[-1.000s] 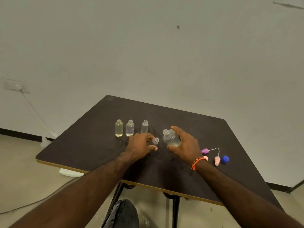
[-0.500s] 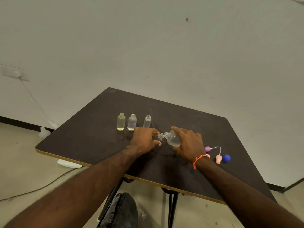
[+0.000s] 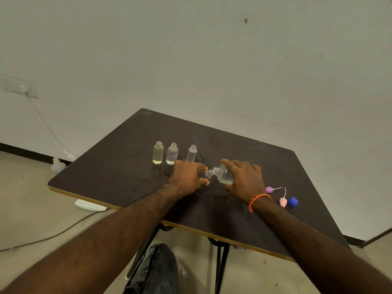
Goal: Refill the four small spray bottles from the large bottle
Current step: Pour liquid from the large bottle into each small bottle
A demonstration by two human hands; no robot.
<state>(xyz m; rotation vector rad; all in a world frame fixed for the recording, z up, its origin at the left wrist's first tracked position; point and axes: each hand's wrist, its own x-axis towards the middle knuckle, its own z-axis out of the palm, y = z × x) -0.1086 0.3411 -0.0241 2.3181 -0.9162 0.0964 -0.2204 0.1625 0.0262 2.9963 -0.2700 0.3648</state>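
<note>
The big bottle (image 3: 222,177) has gone from upright a second ago to tipped left, its open neck now meeting the mouth of the fourth small bottle (image 3: 208,175). The right hand (image 3: 244,179) wraps around the big bottle; the left hand (image 3: 187,177) curls round the small one, steadying it on the surface (image 3: 127,172). So pouring has probably begun, though no stream is visible. Three other small bottles (image 3: 172,153) stand uncapped in a row just beyond the left hand, each holding some liquid. Spray tops (image 3: 283,201) and a blue cap (image 3: 293,202) lie to the right. The mouths are narrow, so spilling looks likely if either hand slips.
</note>
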